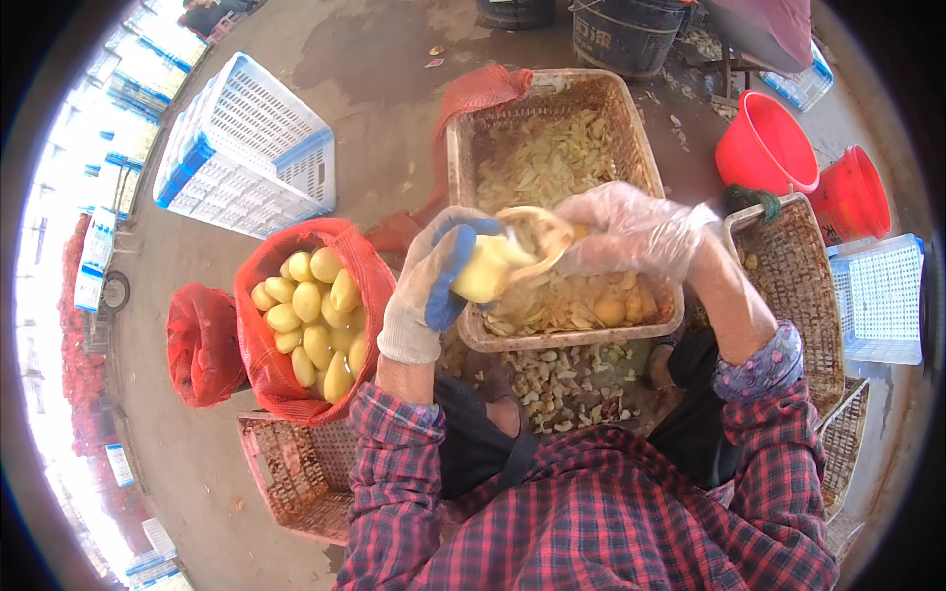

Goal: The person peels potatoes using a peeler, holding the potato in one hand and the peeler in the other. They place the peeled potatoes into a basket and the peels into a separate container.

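My left hand [441, 277], in a white and blue work glove, grips a peeled potato [484, 275]. Against the potato's right side a long yellowish strip of peel [558, 240] curves, blurred. My right hand [635, 229], in a thin clear plastic glove, is closed beside this strip; a peeling tool within it cannot be made out. Both hands are above a dirty plastic crate [569, 340] holding peelings [547, 162] and several unpeeled potatoes [610, 312]. Left of my hands, a red mesh sack [251, 347] stands full of peeled potatoes [307, 301].
A white and blue crate [247, 148] stands at upper left, near a smaller red sack [203, 346]. Red tubs [765, 144] and another dirty crate [791, 288] are at right. Dark buckets [628, 37] stand ahead. Scraps [562, 384] litter the floor by my feet.
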Tool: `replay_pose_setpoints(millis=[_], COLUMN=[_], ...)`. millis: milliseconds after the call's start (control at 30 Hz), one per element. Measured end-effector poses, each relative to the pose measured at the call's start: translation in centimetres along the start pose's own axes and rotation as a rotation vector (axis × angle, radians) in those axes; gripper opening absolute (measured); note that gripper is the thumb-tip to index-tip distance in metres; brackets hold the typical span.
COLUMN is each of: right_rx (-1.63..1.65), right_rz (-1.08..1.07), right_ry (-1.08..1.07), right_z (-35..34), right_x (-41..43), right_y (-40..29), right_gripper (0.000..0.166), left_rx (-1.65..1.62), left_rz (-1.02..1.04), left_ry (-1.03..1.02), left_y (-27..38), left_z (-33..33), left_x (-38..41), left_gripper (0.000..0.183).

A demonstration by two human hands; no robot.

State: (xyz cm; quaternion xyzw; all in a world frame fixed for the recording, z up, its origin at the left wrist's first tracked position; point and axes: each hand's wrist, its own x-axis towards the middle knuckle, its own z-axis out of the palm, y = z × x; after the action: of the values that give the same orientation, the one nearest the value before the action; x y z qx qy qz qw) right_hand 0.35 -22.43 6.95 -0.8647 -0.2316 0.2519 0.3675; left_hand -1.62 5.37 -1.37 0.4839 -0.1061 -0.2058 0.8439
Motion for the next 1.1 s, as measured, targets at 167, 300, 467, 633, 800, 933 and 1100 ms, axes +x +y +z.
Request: replay_pose_setpoints(millis=[167,300,467,633,800,933,1100], right_rx=[0.102,0.040,-0.087,-0.231,-0.311,-0.085,-0.153], right_rz=[0.065,-0.167,-0.273,-0.355,-0.066,-0.166,-0.410], right_ry=[0.017,0.211,0.237,0.109,0.151,0.251,0.328], right_z=[0.3,0.5,0.5,0.7,-1.4,-0.1,1.3], right_x=[-0.6,-0.5,-0.1,0.5,-0.6,-0.7,0.8], right_y=[1.9,2.0,0.3,-1.4,2.4,1.9,-0.6], right_gripper=[0.035,0.037,0.037,0.035,0.035,0.035,0.034], left_rx=[0.107,0.047,-0.050,-0.009,-0.441,-0.149,-0.225], left_rz=[0.064,0.038,0.019,-0.058,-0.007,0.032,0.008], left_ry=[0.008,0.176,0.132,0.185,-0.221,0.051,0.219], left_y=[1.5,0.6,0.0,0.3,0.4,-0.2,-1.5], left_z=[-1.0,-0.6,0.7,1.9,-2.1,-1.2,0.5], left_x=[-0.3,1.1,0.8,0.6,1.2,1.7,2.8], left_gripper=[0.056,0.063,0.061,0.056,0.058,0.066,0.074])
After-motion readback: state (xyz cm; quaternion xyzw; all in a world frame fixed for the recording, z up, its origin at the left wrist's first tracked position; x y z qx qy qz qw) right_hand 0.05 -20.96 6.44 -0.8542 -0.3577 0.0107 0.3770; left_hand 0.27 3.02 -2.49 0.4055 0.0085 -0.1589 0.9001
